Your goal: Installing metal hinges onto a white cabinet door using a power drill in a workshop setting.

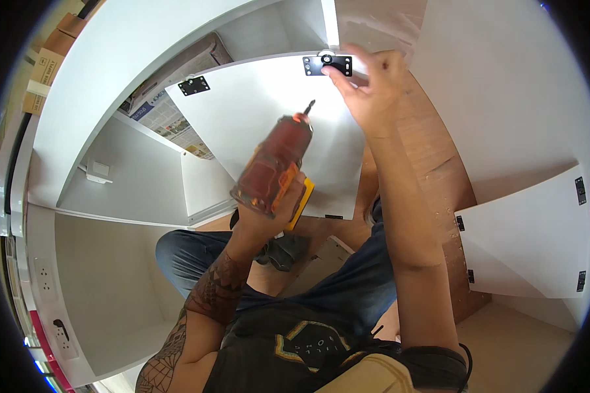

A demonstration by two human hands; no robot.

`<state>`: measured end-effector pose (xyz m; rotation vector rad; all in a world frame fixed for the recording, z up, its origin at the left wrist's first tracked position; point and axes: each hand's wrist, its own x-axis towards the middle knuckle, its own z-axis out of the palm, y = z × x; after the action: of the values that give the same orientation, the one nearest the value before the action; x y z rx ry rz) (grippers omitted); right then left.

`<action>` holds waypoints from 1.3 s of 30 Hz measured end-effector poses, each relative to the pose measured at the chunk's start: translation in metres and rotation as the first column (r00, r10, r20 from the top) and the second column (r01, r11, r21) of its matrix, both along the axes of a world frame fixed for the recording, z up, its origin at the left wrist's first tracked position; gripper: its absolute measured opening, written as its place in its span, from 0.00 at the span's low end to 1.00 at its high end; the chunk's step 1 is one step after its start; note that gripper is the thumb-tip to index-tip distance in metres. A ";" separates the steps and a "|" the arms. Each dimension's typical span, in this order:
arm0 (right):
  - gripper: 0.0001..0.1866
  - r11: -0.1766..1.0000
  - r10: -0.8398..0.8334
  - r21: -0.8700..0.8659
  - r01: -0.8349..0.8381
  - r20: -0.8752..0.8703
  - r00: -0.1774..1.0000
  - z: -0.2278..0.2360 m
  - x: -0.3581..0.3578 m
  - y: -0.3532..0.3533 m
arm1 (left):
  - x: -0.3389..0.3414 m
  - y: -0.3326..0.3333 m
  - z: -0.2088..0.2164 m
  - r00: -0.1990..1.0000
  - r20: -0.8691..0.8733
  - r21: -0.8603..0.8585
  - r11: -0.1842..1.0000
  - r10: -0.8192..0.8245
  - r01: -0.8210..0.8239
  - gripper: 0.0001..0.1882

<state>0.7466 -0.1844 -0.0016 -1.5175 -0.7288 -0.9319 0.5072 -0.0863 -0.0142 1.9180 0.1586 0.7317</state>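
My left hand [287,203] is wrapped round the grip of a red and black cordless drill [273,160]. A dark driver bit [310,107] sticks out of its chuck, pointing up and right, apart from any screw. At the far edge of a white panel [242,111], my right hand [381,82] pinches a black caster plate [314,66] between thumb and finger. Small holes dot the plate, and a round wheel part shows at its top. Another black plate [193,85] sits at the panel's far left corner, and one more [334,217] at the near edge.
A second white panel [524,236] with several black corner plates lies at right on the wooden floor [432,160]. White cabinet compartments [111,275] stand at left, with wall sockets [44,278] beside them. Newspaper [170,124] lies behind the panel; a cardboard box [44,72] is far left.
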 end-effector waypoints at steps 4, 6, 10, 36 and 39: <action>0.22 0.962 -0.086 -0.234 0.137 0.215 0.973 0.007 -0.004 -0.005 | -0.017 -0.005 0.000 0.996 -0.083 0.042 0.998 -0.038 0.041 0.12; 0.21 0.938 -0.116 -0.289 0.191 0.255 0.960 0.013 -0.009 -0.005 | -0.023 -0.006 -0.002 0.994 -0.087 0.107 0.992 -0.058 0.067 0.12; 0.20 0.940 -0.119 -0.311 0.137 0.075 0.990 0.020 -0.016 -0.006 | -0.032 -0.007 -0.012 0.994 -0.098 0.149 0.987 -0.052 0.067 0.14; 0.22 0.959 -0.074 -0.282 0.023 -0.169 0.983 0.011 -0.022 -0.008 | -0.092 0.000 -0.090 0.942 -0.332 0.163 0.981 -0.050 0.109 0.18; 0.37 0.926 -0.254 -0.233 0.296 0.195 0.947 -0.002 -0.001 -0.013 | -0.089 -0.007 -0.086 0.917 -0.379 -0.007 0.992 -0.122 0.129 0.22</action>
<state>0.7453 -0.1977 -0.0034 -1.8246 -0.7900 -1.2199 0.4186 -0.0936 -0.0998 2.0504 0.2656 0.2691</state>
